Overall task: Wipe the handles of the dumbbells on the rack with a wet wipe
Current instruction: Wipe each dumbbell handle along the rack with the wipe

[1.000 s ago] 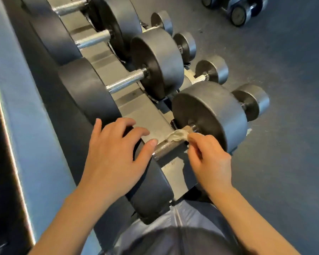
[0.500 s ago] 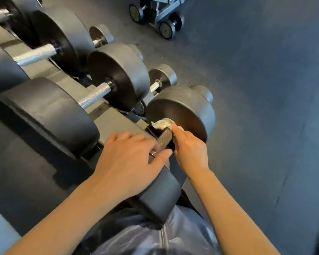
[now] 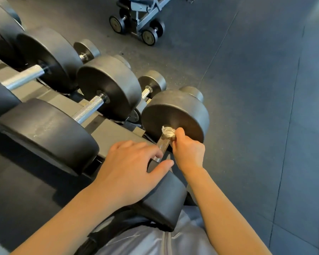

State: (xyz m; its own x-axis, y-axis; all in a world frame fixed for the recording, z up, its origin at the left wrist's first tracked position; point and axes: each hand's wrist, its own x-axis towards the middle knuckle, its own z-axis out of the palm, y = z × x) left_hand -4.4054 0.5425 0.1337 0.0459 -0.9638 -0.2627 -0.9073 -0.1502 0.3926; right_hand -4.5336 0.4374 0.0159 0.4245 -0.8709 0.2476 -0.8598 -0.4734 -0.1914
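Dumbbell handle (image 3: 162, 144) angled up-right, wipe (image 3: 168, 133) seemingly pinched by right hand (image 3: 189, 153).

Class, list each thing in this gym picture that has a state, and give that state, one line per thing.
Left hand: fingers spread, resting on the nearest dumbbell's near head.
Right hand: pinching the wet wipe.
Wet wipe: bunched, pressed on the handle's far end.
Nearest dumbbell handle: on the rack, partly covered.
Next dumbbell handle: bare, untouched.
Wheeled cart: standing on the floor.
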